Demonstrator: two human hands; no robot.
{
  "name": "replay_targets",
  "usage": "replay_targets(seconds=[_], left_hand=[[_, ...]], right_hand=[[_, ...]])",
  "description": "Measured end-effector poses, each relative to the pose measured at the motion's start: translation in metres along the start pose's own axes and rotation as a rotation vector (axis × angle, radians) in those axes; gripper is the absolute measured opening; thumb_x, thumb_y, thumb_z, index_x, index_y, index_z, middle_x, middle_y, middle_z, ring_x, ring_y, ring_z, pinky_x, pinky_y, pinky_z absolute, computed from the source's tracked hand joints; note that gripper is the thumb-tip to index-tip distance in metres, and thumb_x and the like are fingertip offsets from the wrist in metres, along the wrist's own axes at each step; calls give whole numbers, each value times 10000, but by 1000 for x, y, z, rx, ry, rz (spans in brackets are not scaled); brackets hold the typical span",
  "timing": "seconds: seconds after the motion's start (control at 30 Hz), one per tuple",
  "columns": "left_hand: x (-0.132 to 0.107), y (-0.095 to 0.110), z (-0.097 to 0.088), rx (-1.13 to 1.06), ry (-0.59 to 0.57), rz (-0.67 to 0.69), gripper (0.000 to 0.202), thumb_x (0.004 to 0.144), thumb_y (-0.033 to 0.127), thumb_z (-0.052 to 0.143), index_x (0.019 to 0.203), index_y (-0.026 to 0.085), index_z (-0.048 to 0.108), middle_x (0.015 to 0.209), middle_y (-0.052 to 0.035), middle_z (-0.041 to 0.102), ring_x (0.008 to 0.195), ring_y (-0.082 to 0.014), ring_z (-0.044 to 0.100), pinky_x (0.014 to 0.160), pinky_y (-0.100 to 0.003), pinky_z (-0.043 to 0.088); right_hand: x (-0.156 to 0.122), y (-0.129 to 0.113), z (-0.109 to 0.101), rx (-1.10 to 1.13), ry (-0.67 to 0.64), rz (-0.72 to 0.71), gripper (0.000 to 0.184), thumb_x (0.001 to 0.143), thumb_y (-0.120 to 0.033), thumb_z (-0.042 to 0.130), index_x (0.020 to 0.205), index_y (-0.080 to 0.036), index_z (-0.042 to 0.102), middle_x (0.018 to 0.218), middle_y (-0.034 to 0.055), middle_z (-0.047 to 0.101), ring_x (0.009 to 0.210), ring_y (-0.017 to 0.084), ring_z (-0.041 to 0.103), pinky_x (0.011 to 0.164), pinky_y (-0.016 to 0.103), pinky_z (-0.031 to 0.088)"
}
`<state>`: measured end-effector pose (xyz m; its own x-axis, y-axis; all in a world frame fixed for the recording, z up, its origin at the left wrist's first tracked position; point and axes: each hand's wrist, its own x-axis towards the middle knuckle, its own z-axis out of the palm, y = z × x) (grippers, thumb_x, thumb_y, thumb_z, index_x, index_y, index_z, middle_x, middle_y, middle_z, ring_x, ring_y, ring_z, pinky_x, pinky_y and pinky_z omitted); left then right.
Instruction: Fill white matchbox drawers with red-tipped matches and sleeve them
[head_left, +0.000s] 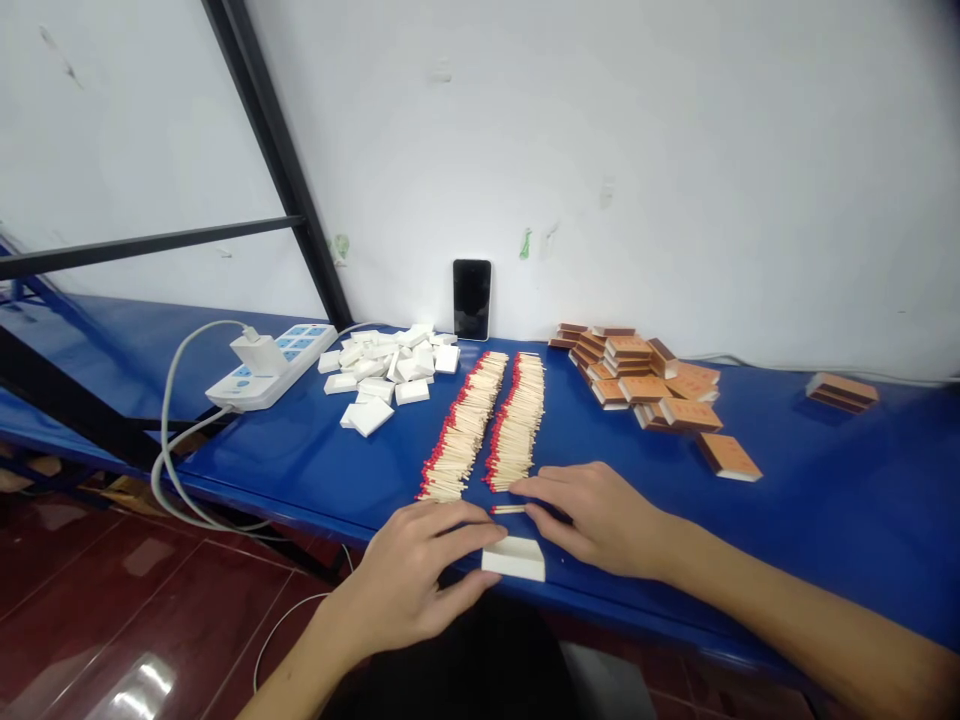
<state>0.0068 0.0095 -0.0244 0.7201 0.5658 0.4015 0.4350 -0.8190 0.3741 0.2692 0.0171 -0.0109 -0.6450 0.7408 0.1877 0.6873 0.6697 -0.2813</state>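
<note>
My left hand [420, 575] rests at the near edge of the blue table [825, 490], its thumb and forefinger closed on a white inner matchbox tray [514, 559]. My right hand [592, 515] lies palm down beside it, fingers together, fingertips touching a single red-tipped match [508, 509] just behind the tray. Two long rows of red-tipped matches [495, 420] run away from my hands toward the wall.
A heap of white inner trays [386, 370] lies at the back left, beside a white power strip [266, 368] with a plugged charger and grey cable. Orange matchbox sleeves [645, 380] pile up at the back right. A black phone [472, 299] leans on the wall.
</note>
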Motion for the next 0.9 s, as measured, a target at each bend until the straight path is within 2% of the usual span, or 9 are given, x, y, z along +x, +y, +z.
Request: replay_targets(seconds=[0.1, 0.2, 0.37, 0.6, 0.77, 0.9], left_hand=[[0, 0, 1, 3, 6, -2, 292, 950, 246, 586, 1235, 285, 636, 1155, -23, 729, 1035, -203, 700, 889, -318, 540], [-1, 1, 1, 9, 4, -23, 372, 890, 249, 645, 1259, 294, 628, 1191, -26, 717, 1059, -215, 697, 900, -324, 551], [-2, 3, -1, 40, 4, -63, 506, 780, 302, 730, 1276, 269, 633, 1246, -61, 699, 1099, -268, 692, 950, -387, 560], [-3, 3, 1, 57, -4, -71, 475, 803, 319, 722, 1264, 251, 630, 1252, -73, 693, 1095, -283, 695, 925, -412, 570], [-1, 3, -1, 22, -51, -100, 415, 822, 338, 727, 1220, 271, 635, 1252, -52, 685, 1104, -266, 683, 933, -380, 551], [0, 3, -2, 3, -52, -108, 418, 791, 341, 760, 1183, 271, 632, 1240, -40, 686, 1095, -259, 683, 928, -365, 541]], right_hand=[[-1, 0, -1, 9, -16, 0, 306, 1024, -270, 437, 1240, -202, 642, 934, 51, 712, 829, 204, 678, 714, 298, 454], [0, 0, -1, 15, -18, -7, 325, 1031, -280, 427, 1275, -195, 623, 966, 59, 717, 854, 208, 681, 737, 302, 465], [0, -1, -2, -2, -11, -10, 314, 1027, -279, 435, 1239, -190, 649, 915, 58, 712, 812, 202, 678, 705, 294, 459], [1, -1, -3, -7, 5, -42, 316, 1038, -253, 405, 1230, -175, 643, 929, 59, 709, 811, 197, 671, 695, 291, 445], [0, 0, -2, -39, 2, -78, 317, 1052, -260, 385, 1151, -185, 676, 845, 41, 683, 729, 167, 631, 656, 271, 407], [-1, 0, -1, -36, 28, -91, 321, 1052, -261, 384, 1164, -183, 675, 843, 41, 683, 727, 160, 626, 656, 265, 398]])
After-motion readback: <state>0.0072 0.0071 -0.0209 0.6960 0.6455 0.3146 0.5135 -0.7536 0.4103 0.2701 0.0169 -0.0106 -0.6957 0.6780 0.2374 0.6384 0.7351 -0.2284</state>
